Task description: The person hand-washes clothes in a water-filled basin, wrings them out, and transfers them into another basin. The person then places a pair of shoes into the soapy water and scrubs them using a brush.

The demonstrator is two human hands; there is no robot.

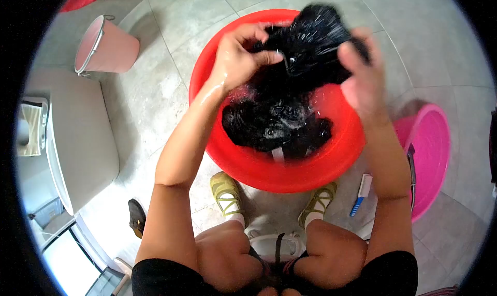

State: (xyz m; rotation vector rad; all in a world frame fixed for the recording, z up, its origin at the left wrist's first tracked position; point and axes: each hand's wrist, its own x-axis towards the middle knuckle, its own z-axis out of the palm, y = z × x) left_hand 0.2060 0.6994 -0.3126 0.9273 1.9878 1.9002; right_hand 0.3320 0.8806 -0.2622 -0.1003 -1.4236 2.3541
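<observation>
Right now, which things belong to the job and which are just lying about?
Apparently in use:
red basin
black cloth, raised above it and inside it

Apparently lying about:
blue-handled brush
pale pink bucket
bright pink tub
dark object, perhaps a shoe

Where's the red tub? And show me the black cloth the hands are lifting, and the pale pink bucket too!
Red tub (pixel 277 180): head view, on its near rim.
Black cloth (pixel 317 41): head view, on its lifted part.
Pale pink bucket (pixel 119 46): head view, on its outer wall.
</observation>
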